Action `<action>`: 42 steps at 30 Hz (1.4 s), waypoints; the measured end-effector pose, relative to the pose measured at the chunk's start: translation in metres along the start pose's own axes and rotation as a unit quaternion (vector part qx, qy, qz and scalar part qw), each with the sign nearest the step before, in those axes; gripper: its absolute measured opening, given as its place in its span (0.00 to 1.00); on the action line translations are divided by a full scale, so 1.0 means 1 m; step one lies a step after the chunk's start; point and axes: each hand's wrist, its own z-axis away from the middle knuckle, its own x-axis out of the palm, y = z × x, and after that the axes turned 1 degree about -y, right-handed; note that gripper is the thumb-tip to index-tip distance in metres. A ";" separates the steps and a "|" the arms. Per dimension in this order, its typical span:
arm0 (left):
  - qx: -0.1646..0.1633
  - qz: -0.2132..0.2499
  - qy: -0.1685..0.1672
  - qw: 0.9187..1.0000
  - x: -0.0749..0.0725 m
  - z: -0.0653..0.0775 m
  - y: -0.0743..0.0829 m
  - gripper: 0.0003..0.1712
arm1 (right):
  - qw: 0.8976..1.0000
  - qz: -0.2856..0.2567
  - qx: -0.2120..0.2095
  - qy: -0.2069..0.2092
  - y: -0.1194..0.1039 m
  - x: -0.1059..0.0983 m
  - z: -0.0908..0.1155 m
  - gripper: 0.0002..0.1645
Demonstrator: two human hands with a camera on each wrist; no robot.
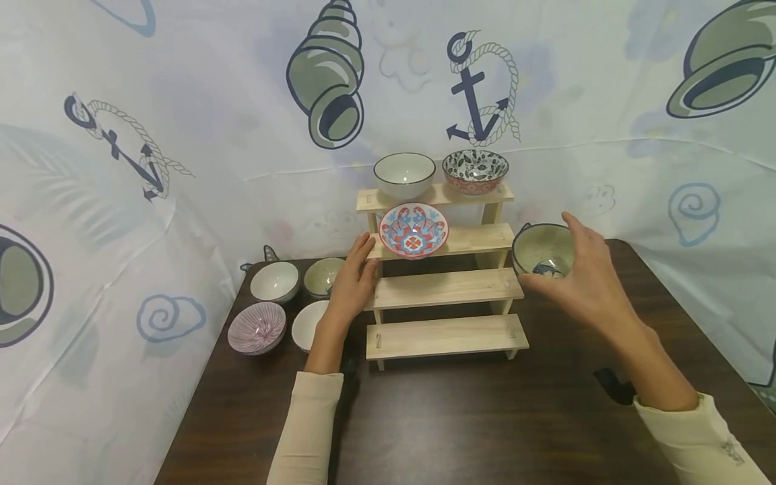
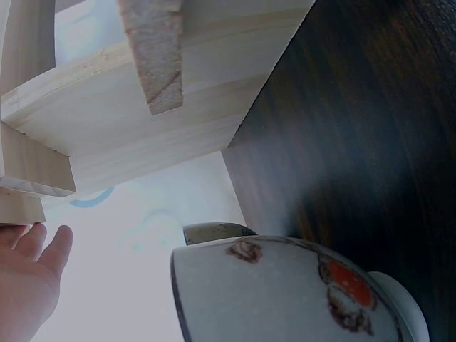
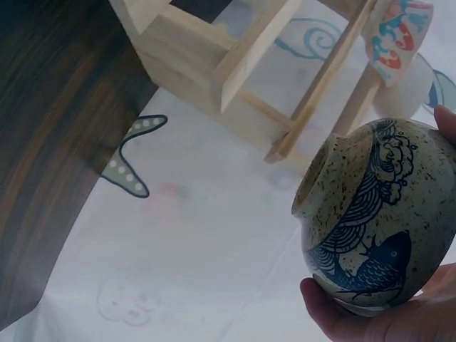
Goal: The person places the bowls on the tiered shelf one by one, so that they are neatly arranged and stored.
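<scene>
My right hand (image 1: 585,269) grips a speckled bowl (image 1: 539,244) between thumb and fingers, off the right side of a wooden tiered stand (image 1: 445,288). In the right wrist view, the bowl's outside (image 3: 385,214) carries a blue fish and wave pattern, and it is tilted in the air. My left hand (image 1: 353,283) touches the stand's left side with its fingertips (image 2: 57,246), near the end of a plank. A red-and-blue patterned bowl (image 1: 414,230) sits on the second tier from the top. On the top tier stand a white dark-rimmed bowl (image 1: 404,174) and a leaf-patterned bowl (image 1: 475,171).
Left of the stand, on the dark wood table (image 1: 448,424), are a white bowl (image 1: 275,281), a greenish bowl (image 1: 321,276), a purple-streaked bowl (image 1: 257,328) and another white bowl (image 1: 308,325), partly behind my left arm. A printed cloth (image 1: 212,87) hangs behind.
</scene>
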 end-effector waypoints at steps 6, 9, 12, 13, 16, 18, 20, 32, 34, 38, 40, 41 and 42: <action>-0.007 -0.003 -0.007 1.000 0.001 -0.001 0.001 0.30 | 1.000 -0.003 -0.002 -0.007 -0.008 0.004 0.001 0.75; -0.006 -0.002 -0.007 1.000 0.000 -0.001 0.001 0.30 | 1.000 -0.006 -0.006 -0.009 -0.014 0.008 0.000 0.75; -0.005 -0.001 -0.007 1.000 -0.002 -0.001 0.000 0.30 | 1.000 -0.012 -0.009 -0.011 -0.019 0.012 -0.001 0.74; -0.005 0.000 -0.007 1.000 -0.002 -0.001 -0.001 0.30 | 1.000 -0.015 -0.010 -0.012 -0.020 0.013 -0.001 0.74; -0.007 -0.001 -0.008 1.000 -0.003 0.000 -0.001 0.30 | 1.000 -0.021 -0.011 -0.009 -0.025 0.016 -0.001 0.73; -0.006 -0.001 -0.008 1.000 -0.004 -0.001 -0.001 0.30 | 1.000 -0.022 -0.011 -0.005 -0.027 0.018 -0.002 0.73; -0.002 0.001 -0.006 1.000 -0.003 -0.001 -0.001 0.30 | 1.000 -0.023 -0.013 0.000 -0.029 0.019 -0.002 0.72; 0.011 0.016 0.002 1.000 -0.002 -0.001 0.001 0.29 | 1.000 -0.019 -0.013 -0.002 -0.035 0.026 -0.008 0.70; 0.012 0.015 0.002 1.000 -0.001 -0.001 0.000 0.29 | 1.000 -0.019 -0.014 -0.004 -0.036 0.028 -0.010 0.70; 0.015 0.016 0.003 1.000 -0.001 -0.001 -0.001 0.29 | 1.000 -0.016 -0.014 -0.005 -0.036 0.032 -0.014 0.70; 0.011 0.016 0.001 1.000 -0.001 -0.001 -0.001 0.29 | 1.000 -0.013 -0.011 -0.008 -0.036 0.034 -0.016 0.70; 0.011 0.016 0.000 1.000 -0.001 -0.001 -0.001 0.29 | 1.000 -0.012 -0.010 -0.008 -0.036 0.035 -0.017 0.70; 0.009 0.015 -0.001 1.000 -0.002 0.000 -0.001 0.29 | 1.000 -0.011 -0.009 -0.010 -0.037 0.036 -0.018 0.70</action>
